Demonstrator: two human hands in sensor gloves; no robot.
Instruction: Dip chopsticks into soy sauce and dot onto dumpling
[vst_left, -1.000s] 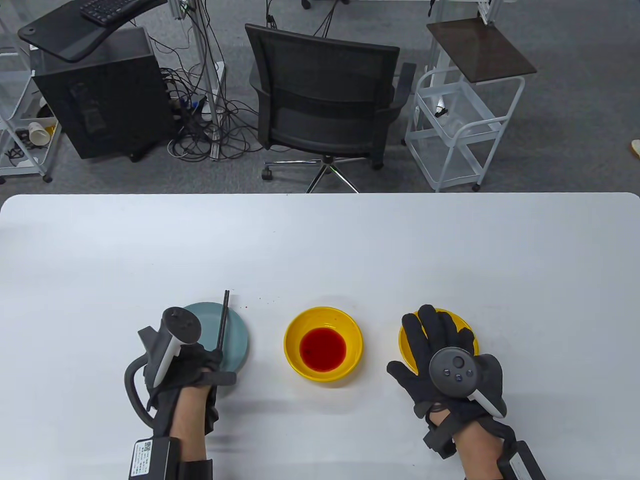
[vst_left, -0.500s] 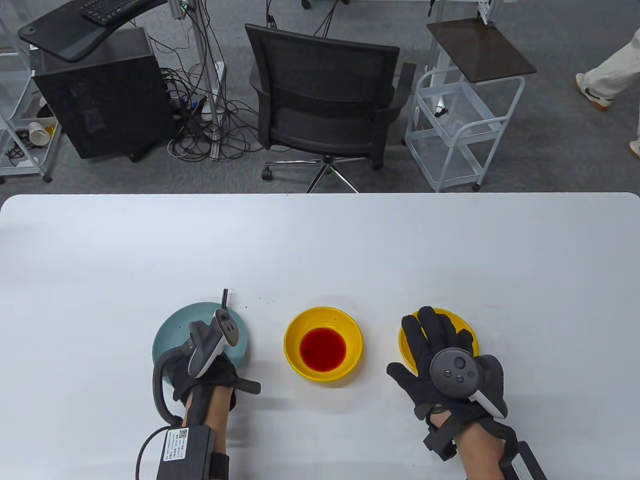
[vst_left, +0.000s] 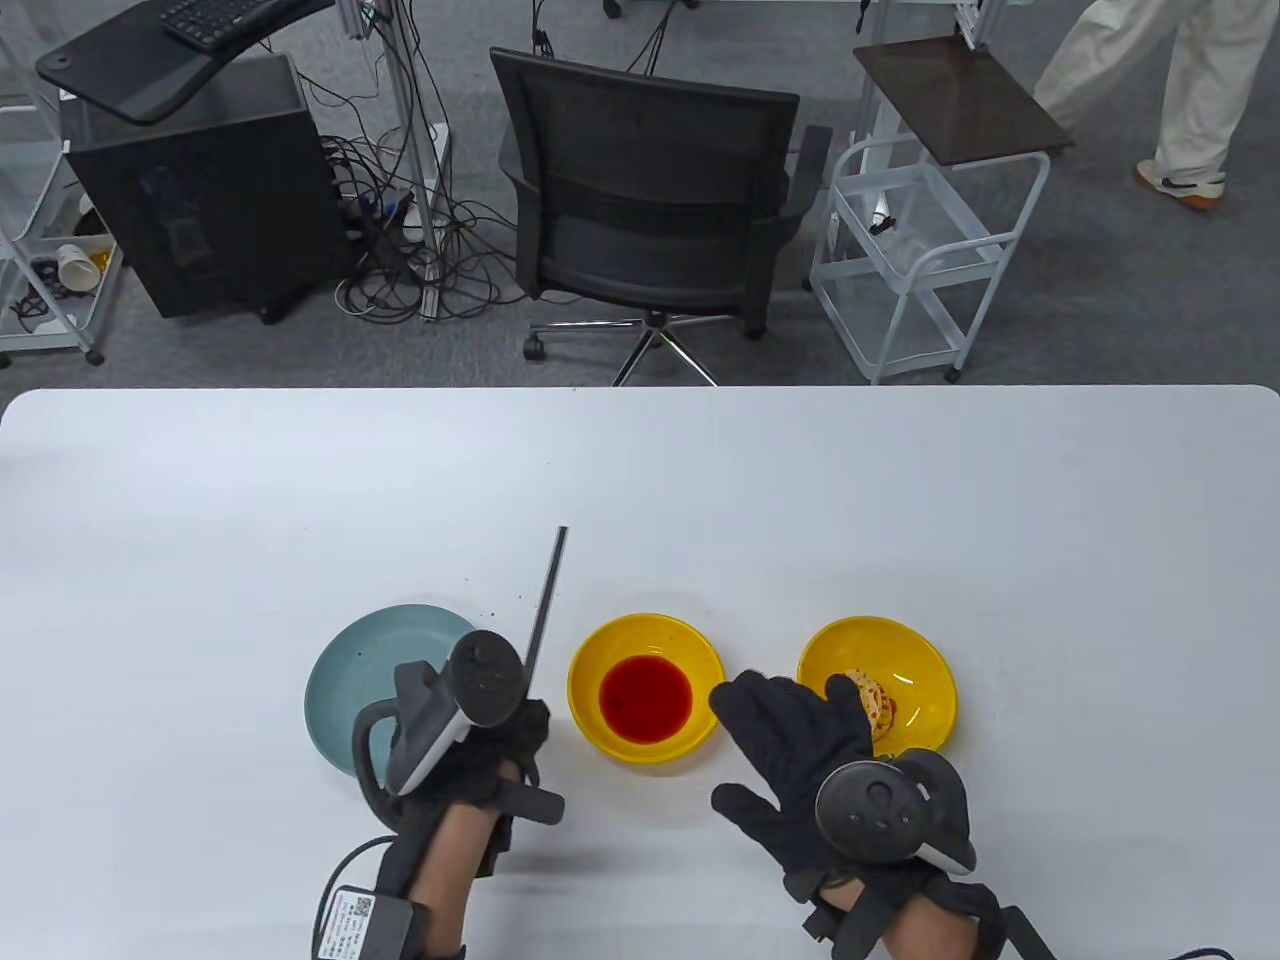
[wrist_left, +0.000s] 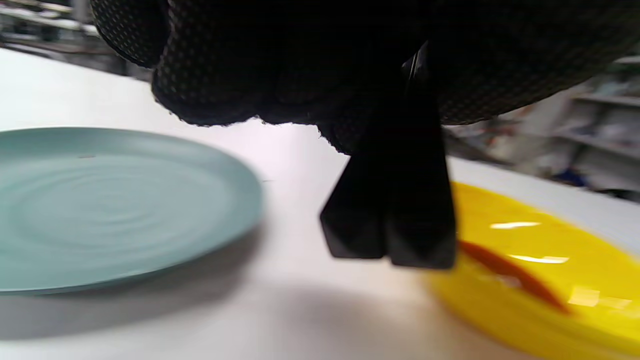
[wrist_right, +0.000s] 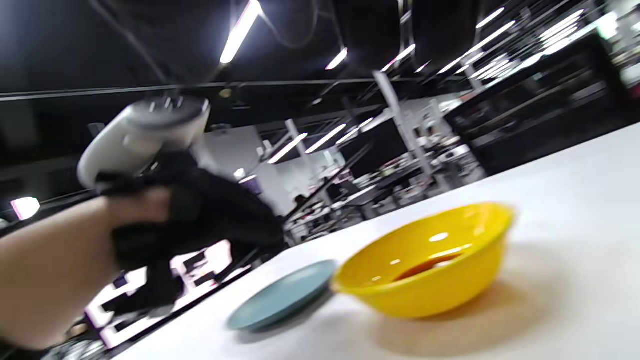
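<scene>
Left hand (vst_left: 490, 740) grips chopsticks (vst_left: 547, 607) near the desk's front edge, tips pointing away; right hand (vst_left: 800, 760) spread.

The far half of the white desk (vst_left: 640, 470) lies bare from left edge to right edge — wide room for a hand to pass. Toward the near edge three dishes stand in a row, apart from one another: a teal plate (vst_left: 350, 670), a yellow sauce bowl (vst_left: 645, 688) holding red liquid, and a yellow dumpling bowl (vst_left: 905, 665). The left hand (vst_left: 490, 745) blocks the gap between plate and sauce bowl, its black chopsticks (vst_left: 547, 600) slanting toward the far edge. The right hand (vst_left: 800, 745), fingers spread, fills the gap between the two yellow bowls — overlapping the near left rim of the dumpling bowl. Both near corners stay bare.
</scene>
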